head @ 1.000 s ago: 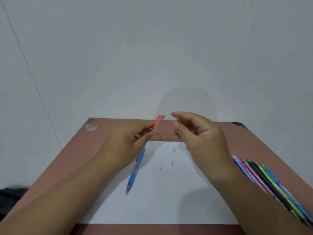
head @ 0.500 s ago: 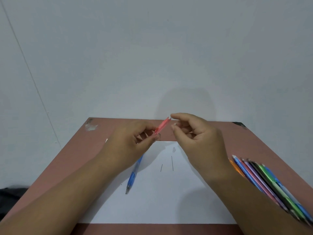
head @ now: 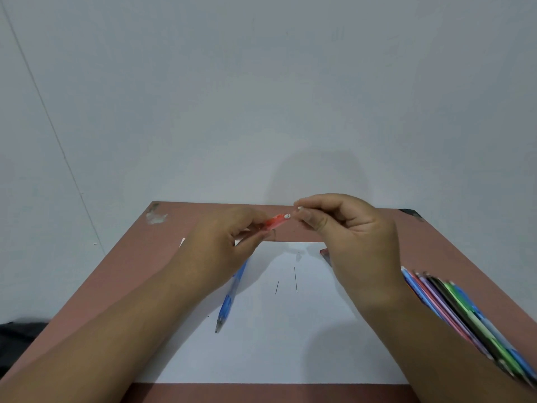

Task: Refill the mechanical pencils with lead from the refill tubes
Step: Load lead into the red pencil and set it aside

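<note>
Hovering raised, both hands (head: 223, 245) pinch-curled, left gripping red pencil (head: 274, 221).

No legible text anywhere

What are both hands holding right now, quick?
Left hand: closed around the red mechanical pencil.
Right hand: fingertips pinched together beside the pencil's white end; what they hold is too small to tell.

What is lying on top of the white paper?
On the white paper: a blue pencil, upper end hidden beneath the left hand, and two loose leads. The right hand covers the paper's right edge.
</note>
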### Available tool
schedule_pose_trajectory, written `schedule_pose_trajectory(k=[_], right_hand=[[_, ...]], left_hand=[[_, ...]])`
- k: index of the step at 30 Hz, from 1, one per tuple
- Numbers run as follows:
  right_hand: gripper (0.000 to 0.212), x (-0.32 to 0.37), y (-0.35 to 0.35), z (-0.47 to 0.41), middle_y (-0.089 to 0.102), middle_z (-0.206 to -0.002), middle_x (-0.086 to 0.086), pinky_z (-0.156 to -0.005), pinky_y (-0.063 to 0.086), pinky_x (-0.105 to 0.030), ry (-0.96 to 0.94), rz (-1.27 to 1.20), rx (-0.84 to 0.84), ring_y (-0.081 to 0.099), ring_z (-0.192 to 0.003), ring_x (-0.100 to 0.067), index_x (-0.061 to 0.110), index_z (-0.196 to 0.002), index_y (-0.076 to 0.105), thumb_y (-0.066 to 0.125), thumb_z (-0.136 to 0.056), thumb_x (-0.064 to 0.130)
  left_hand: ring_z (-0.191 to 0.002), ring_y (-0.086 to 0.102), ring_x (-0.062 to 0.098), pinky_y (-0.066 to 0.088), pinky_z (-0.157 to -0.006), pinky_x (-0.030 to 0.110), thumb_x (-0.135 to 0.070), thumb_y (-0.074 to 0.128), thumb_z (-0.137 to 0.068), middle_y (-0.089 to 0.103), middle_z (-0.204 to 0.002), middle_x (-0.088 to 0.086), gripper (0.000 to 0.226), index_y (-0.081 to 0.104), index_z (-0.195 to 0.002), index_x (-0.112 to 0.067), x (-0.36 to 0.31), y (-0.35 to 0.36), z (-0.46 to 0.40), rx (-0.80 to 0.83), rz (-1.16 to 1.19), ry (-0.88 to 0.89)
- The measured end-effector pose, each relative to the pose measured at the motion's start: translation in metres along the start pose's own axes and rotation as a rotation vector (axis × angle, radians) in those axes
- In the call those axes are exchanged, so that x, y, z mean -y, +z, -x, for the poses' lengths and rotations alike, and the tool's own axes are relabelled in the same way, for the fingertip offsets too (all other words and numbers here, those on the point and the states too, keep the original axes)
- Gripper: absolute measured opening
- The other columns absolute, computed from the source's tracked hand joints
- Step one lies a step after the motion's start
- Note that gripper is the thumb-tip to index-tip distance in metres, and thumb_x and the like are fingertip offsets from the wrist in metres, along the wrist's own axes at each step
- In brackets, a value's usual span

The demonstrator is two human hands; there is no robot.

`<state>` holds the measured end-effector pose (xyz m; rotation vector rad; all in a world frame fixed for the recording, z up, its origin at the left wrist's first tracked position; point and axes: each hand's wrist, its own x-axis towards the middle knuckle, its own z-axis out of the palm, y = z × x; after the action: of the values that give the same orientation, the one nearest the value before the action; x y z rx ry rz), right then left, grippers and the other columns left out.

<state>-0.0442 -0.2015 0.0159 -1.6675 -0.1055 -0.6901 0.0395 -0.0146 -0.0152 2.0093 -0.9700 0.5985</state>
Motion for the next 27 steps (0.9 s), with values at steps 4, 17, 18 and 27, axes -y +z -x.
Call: schedule_pose_trajectory(k=[4,17,18,27], right_hand=[[0.017,0.0009,0.0027,0.0006,0.077,-0.083,0.008,-0.063,0.047,-0.013,-0.021,-0.032,0.038,0.073,-0.084,-0.008,0.023,-0.086,0.080,0.078,-0.084,0.006],[0.027,0.0010,0.0021,0.0005,0.076,-0.081,0.016,-0.062,0.047,-0.011,-0.051,0.031,0.044,0.071,-0.082,-0.002,0.032,-0.082,0.078,0.078,-0.085,0.005],[0.027,0.0012,0.0021,0.0002,0.076,-0.081,0.016,-0.062,0.047,-0.011,-0.054,0.045,0.044,0.070,-0.081,-0.001,0.032,-0.082,0.078,0.078,-0.085,0.005],[0.024,-0.0009,-0.0011,-0.0025,0.074,-0.079,0.020,-0.064,0.049,-0.010,-0.057,0.162,0.042,0.069,-0.080,0.005,0.028,-0.084,0.079,0.075,-0.088,0.004]], left_hand=[[-0.092,0.068,0.000,0.057,-0.080,0.023,-0.008,0.073,-0.091,0.073,-0.097,-0.019,0.028,0.074,-0.111,-0.027,0.0012,0.0011,0.0010,-0.004,0.009,-0.003],[-0.092,0.068,0.002,0.057,-0.077,0.027,-0.013,0.073,-0.092,0.073,-0.098,-0.022,0.027,0.074,-0.113,-0.031,0.0010,-0.0026,0.0006,0.024,-0.008,0.009],[-0.092,0.068,0.003,0.058,-0.077,0.029,-0.014,0.073,-0.092,0.073,-0.098,-0.021,0.026,0.075,-0.112,-0.030,0.0017,-0.0026,0.0007,0.024,-0.010,0.006],[-0.087,0.067,0.007,0.056,-0.072,0.038,-0.025,0.068,-0.093,0.072,-0.095,-0.019,0.020,0.075,-0.111,-0.030,0.0065,-0.0035,0.0005,0.034,-0.115,0.031]])
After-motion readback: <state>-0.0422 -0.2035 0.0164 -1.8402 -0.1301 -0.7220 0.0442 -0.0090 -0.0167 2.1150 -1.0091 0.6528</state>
